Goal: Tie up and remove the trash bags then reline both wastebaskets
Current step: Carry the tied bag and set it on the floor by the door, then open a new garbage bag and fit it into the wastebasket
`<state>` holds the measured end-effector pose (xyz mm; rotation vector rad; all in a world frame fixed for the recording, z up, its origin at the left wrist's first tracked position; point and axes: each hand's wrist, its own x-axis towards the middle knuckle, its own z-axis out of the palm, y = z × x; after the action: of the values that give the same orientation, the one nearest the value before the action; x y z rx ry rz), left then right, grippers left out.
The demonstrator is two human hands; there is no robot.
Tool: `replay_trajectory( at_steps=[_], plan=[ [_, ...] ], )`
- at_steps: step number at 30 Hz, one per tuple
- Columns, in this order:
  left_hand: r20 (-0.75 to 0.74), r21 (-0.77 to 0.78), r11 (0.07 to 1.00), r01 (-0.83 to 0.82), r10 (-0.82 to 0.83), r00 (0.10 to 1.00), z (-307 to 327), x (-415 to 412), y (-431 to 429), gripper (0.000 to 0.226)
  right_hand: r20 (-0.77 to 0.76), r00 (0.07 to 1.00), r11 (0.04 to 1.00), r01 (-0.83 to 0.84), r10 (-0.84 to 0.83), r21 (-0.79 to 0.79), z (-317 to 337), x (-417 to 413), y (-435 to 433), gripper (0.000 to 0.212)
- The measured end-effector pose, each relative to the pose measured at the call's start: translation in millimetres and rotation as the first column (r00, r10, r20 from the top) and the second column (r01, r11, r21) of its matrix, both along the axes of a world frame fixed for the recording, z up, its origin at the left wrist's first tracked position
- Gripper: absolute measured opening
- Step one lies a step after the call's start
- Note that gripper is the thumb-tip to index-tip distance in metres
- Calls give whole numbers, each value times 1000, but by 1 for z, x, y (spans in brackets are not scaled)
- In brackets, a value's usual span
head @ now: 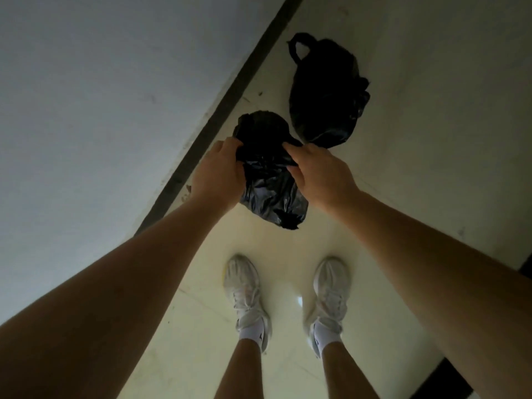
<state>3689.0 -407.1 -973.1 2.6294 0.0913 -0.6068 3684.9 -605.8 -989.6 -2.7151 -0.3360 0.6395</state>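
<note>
A small black trash bag (270,185) hangs in front of me above the pale floor, bunched at its top and sagging below. My left hand (221,171) grips its gathered plastic on the left side. My right hand (319,174) pinches the plastic on the right side. A second, larger black trash bag (325,93) lies on the floor beyond, its top knotted into a loop handle, near the wall's dark baseboard. No wastebasket is in view.
A white wall (100,96) with a dark baseboard (227,102) runs diagonally on the left. My two white sneakers (244,289) stand on the glossy tile floor (417,139) below the held bag. A dark strip shows at the right edge (525,266).
</note>
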Motion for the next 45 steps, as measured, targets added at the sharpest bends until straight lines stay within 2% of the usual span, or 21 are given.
replay_trajectory(
  at_steps=[5, 8, 10, 13, 18, 21, 24, 27, 30, 32, 35, 39, 45],
  plan=[
    [3, -87, 996, -13, 13, 1000, 6, -12, 11, 41, -65, 998, 1000, -6, 7, 7, 5, 7, 12, 50],
    [76, 19, 996, 85, -86, 993, 46, -14, 17, 43, -43, 999, 999, -31, 30, -16, 53, 12, 9, 53],
    [140, 85, 990, 109, -120, 983, 89, -6, 18, 47, 50, 997, 997, -60, 62, -50, 97, 21, 2, 55],
    [242, 144, 982, 120, -153, 958, 178, 13, 15, 55, 223, 972, 995, -56, 74, -84, 181, 43, -8, 60],
    [481, 188, 980, 68, -152, 863, 377, 30, 15, 58, 500, 862, 997, -68, 77, -38, 377, 81, -4, 69],
    [601, 246, 968, -38, -122, 790, 489, 8, 33, 60, 604, 789, 988, -157, 117, 13, 480, 83, 14, 74],
    [638, 311, 921, -235, -19, 770, 580, -49, 68, 62, 645, 751, 963, -257, 144, 85, 558, 68, 57, 74],
    [623, 364, 803, -471, 166, 765, 650, -142, 111, 63, 668, 701, 892, -434, 249, 123, 627, 28, 126, 74],
    [653, 398, 643, -654, 302, 694, 710, -261, 158, 64, 738, 557, 732, -670, 381, 128, 692, -35, 209, 73],
    [696, 405, 500, -765, 374, 613, 754, -350, 184, 65, 789, 433, 597, -795, 435, 107, 734, -91, 263, 72],
    [792, 345, 239, -908, 445, 418, 812, -485, 206, 62, 840, 280, 410, -909, 465, 76, 790, -192, 335, 71],
    [857, 251, -99, -963, 485, 173, 859, -669, 205, 64, 887, 129, 150, -986, 443, 68, 844, -359, 415, 72],
    [874, 240, -436, -867, 486, -2, 871, -941, 158, 66, 909, -25, -212, -975, 416, 70, 870, -666, 491, 70]
  ],
)
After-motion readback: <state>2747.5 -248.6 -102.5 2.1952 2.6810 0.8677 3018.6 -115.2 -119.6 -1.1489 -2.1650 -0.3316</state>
